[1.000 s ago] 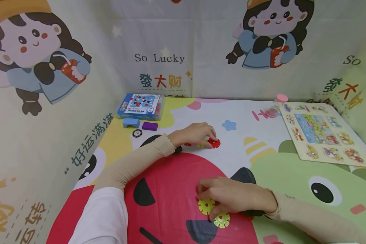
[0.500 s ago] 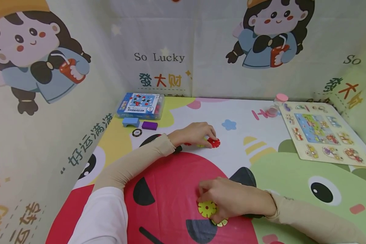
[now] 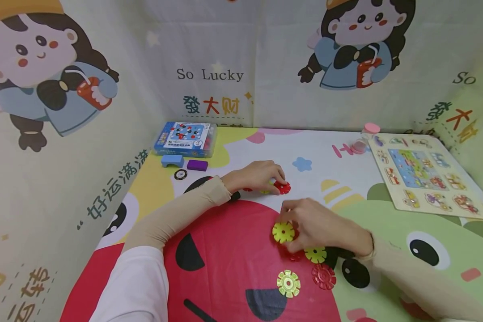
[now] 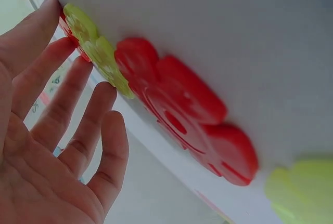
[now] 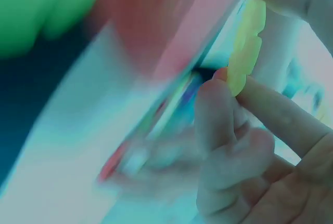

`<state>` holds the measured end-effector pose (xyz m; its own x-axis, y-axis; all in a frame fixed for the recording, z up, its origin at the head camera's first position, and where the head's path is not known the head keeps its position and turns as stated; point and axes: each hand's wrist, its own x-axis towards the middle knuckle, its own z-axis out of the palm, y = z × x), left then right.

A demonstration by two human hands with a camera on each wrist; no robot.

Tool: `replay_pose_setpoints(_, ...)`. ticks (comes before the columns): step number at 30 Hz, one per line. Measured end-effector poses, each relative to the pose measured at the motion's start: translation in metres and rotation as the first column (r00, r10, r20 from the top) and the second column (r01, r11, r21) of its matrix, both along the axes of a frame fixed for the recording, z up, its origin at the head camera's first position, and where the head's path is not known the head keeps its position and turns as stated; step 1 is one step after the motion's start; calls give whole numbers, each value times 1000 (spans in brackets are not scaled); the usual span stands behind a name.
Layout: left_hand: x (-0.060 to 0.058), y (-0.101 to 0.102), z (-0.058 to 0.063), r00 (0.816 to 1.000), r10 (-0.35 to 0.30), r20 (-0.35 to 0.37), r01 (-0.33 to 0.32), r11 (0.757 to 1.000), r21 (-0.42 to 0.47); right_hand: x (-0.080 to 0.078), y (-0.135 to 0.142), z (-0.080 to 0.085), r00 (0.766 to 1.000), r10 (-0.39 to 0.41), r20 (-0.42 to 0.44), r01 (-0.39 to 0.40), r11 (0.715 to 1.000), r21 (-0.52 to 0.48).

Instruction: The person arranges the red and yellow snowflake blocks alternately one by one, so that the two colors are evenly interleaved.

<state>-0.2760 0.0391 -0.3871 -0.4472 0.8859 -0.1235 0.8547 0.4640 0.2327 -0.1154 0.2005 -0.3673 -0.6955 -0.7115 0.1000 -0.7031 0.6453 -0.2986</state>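
Observation:
My left hand (image 3: 255,175) rests at the end of a row of toy snowflake discs, thumb and index fingertip at opposite edges of the end red disc (image 3: 284,188). In the left wrist view a yellow disc (image 4: 99,50), a larger-looking red disc (image 4: 182,115) and another yellow disc (image 4: 307,187) follow along the row. Nearer the front, my right hand (image 3: 322,226) pinches a yellow snowflake disc (image 3: 283,232) between thumb and finger; the right wrist view shows this disc (image 5: 244,52) edge-on. Below that hand lie a loose yellow disc (image 3: 315,254), a red one (image 3: 324,276) and a pale yellow one (image 3: 288,284).
At the back left stand a blue plastic case (image 3: 185,139), a blue arch block (image 3: 172,161), a purple block (image 3: 197,165) and a round black chip (image 3: 180,174). A picture puzzle board (image 3: 428,176) and a pink-lidded jar (image 3: 370,130) are at the right. Printed cloth walls surround the table.
My right hand has lifted the yellow disc away from the front and moved toward the left hand, uncovering the loose discs beneath. The left hand has stayed in place.

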Motion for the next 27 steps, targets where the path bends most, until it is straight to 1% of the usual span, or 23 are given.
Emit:
replay_pose_setpoints(3, -1, 1, 1, 1000, -2, 5, 2, 1000, -4, -37, 27, -2, 993, -115, -39, 114, 993, -32)
replay_pose_setpoints(6, -1, 1, 2, 1000, -2, -7, 2, 1000, -7, -69, 50, -6, 974, -210, -88, 208, 978, -31)
replay_pose_setpoints(8, -1, 1, 2, 1000, 2, -9, -2, 1000, -8, -84, 60, -10, 965, -248, -92, 247, 969, -16)
replay_pose_setpoints(9, -1, 1, 2, 1000, 2, -10, -2, 1000, -7, -89, 63, -12, 964, -252, -88, 253, 968, -7)
replay_pose_setpoints(11, -1, 1, 2, 1000, -1, -5, 1, 1000, -3, -95, 67, -17, 965, -256, -62, 257, 966, 18)
replay_pose_setpoints(15, -1, 1, 1, 1000, -11, -1, 11, 1000, 2, -95, 72, -24, 969, -245, -29, 246, 968, 47)
replay_pose_setpoints(18, -1, 2, 2, 1000, -2, -8, 2, 1000, -16, -91, 71, -26, 966, -256, -21, 257, 965, 48)
replay_pose_setpoints(21, -1, 6, 5, 1000, 16, -14, -16, 1000, -22, -83, 69, -24, 961, -274, -28, 275, 961, 40)
replay_pose_setpoints(24, 0, 16, 8, 1000, 16, -21, -17, 1000, -9, -69, 66, -21, 958, -282, -42, 283, 959, 6)
replay_pose_setpoints(25, 0, 20, 9, 1000, 12, -23, -12, 1000, -3, -62, 64, -20, 962, -272, -37, 272, 962, -12)
replay_pose_setpoints(27, 1, 28, 9, 1000, -2, -18, 2, 1000, 2, -46, 58, -19, 976, -219, -9, 219, 975, -28)
